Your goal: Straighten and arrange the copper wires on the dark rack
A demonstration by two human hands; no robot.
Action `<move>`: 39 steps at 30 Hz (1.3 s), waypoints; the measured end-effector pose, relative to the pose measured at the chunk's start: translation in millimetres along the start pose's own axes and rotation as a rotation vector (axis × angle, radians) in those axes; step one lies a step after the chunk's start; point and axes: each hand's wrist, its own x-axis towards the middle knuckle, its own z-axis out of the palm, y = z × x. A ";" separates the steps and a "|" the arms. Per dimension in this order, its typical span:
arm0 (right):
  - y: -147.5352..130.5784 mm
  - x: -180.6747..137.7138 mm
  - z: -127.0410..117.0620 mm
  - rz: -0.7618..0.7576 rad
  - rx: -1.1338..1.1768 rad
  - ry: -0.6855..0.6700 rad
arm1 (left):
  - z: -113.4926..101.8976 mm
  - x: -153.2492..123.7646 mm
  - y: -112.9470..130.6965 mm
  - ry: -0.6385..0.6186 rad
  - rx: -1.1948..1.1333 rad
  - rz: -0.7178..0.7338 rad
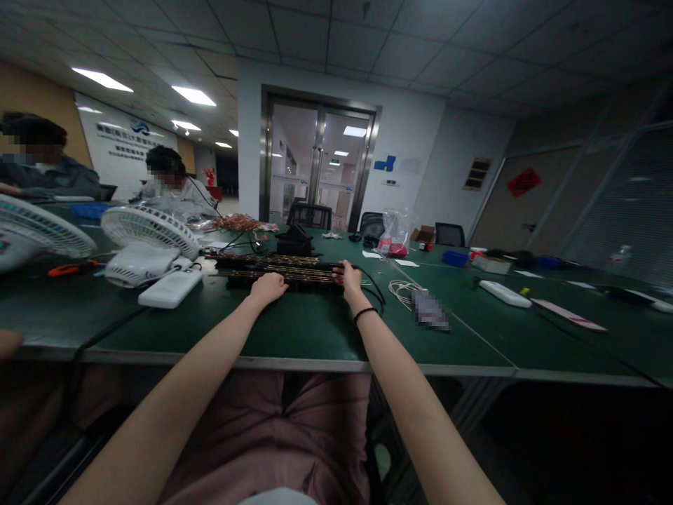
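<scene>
The green tabletop [310,333] carries everything here, and its front edge runs just before the person's lap; anything swept towards that edge could drop, most likely through a forearm swinging low. The dark rods [310,276] lie set back from the front edge and roughly parallel to it. They look loose and thin, so uneven pressure could make them splay or roll apart. Their left ends sit near the white fan [150,235], and a sideways shove might knock its foot. A white box [171,288] stands in front of that fan, where a leftward elbow could push it. To the right, what seems to be a phone [430,311] might be dragged if something caught its pale cord [404,287].

The left hand [269,289] rests curled at the rods' near side; whether it grips any, I cannot tell. The right hand [347,279] has its fingers bent around the black cable [379,291] at the rods' right end; a hard tug there could pull the row askew.
</scene>
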 end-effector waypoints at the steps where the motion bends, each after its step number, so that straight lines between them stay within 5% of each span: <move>1: -0.1 -0.2 0.0 0.000 0.001 -0.002 | -0.3 -0.2 0.3 -0.003 0.001 -0.002; 39: 2.2 2.2 -0.4 -0.001 -0.021 -0.003 | -3.5 -3.1 1.7 -0.007 -0.030 -0.007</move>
